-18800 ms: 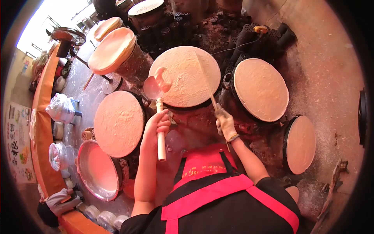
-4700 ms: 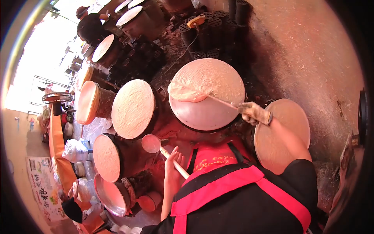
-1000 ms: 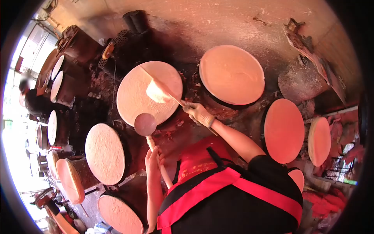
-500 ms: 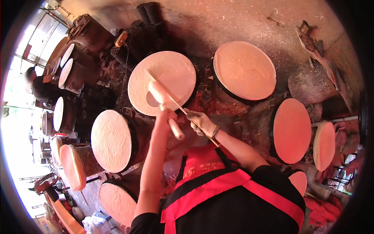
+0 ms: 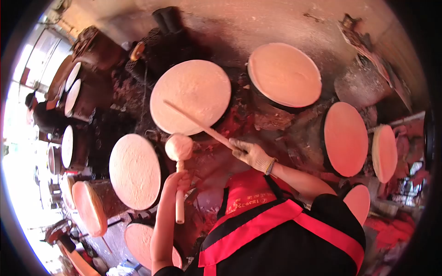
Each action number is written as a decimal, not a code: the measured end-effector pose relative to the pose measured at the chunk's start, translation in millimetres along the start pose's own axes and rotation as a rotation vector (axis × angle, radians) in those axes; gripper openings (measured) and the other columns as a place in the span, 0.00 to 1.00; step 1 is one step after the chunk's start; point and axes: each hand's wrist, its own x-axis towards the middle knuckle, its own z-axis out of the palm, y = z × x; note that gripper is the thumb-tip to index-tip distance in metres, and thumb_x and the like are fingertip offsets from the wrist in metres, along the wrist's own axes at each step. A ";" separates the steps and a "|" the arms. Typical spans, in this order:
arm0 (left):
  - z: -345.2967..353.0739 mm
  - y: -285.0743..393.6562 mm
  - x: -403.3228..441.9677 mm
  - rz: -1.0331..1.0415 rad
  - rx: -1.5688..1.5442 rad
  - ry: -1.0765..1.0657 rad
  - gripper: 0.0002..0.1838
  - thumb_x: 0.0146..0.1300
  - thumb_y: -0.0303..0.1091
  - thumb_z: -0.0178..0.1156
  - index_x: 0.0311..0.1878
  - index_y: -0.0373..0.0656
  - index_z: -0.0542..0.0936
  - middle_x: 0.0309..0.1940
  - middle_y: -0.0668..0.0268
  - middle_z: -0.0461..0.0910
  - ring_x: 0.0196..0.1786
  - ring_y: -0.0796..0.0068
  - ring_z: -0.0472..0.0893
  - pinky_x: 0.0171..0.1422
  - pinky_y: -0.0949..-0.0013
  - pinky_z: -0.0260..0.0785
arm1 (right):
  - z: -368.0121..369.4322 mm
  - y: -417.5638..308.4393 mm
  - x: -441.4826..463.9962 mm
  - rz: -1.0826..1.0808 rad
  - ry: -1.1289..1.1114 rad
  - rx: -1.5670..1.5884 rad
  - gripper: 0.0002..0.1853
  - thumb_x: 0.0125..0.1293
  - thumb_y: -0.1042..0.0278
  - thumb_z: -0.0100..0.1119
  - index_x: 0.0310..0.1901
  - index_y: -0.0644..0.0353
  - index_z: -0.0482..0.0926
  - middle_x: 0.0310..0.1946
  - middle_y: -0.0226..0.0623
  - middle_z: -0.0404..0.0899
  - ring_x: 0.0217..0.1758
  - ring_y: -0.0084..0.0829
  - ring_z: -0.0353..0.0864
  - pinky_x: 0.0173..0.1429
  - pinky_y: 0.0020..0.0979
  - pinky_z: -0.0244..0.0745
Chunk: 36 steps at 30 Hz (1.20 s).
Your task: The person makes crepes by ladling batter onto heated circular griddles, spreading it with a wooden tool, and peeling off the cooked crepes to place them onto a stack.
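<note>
My bare left hand (image 5: 183, 180) is closed around a pale wooden stick (image 5: 180, 207). At the stick's upper end sits a rounded whitish lump (image 5: 178, 147) that looks like dough; whether stick and lump are joined, I cannot tell. Gloved, my right hand (image 5: 252, 154) grips a long flat wooden spatula (image 5: 202, 126). Its far end lies over the round griddle (image 5: 207, 73), whose top is coated with a thin pale layer. The lump hangs just off the griddle's near edge.
Coated round griddles stand at the upper right (image 5: 285, 73), right (image 5: 345, 138) and left (image 5: 135, 170). Stacked flat rounds (image 5: 90, 209) lie lower left, with another stack (image 5: 384, 154) far right. Dark cylindrical blocks (image 5: 168, 20) stand behind. A person (image 5: 46, 115) is at the far left.
My left hand has drawn the stick and lump off the griddle, toward me and left. My right hand has shifted right and slightly nearer, and the spatula's tip is lower on the griddle.
</note>
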 end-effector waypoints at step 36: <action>332.1 67.9 151.1 -0.337 -0.110 -0.448 0.12 0.75 0.28 0.37 0.54 0.29 0.64 0.29 0.67 0.62 0.22 0.82 0.62 0.21 0.80 0.59 | -547.1 -208.0 -109.2 -0.272 1.371 -0.028 0.14 0.60 0.64 0.61 0.44 0.63 0.82 0.31 0.26 0.79 0.32 0.20 0.76 0.39 0.22 0.71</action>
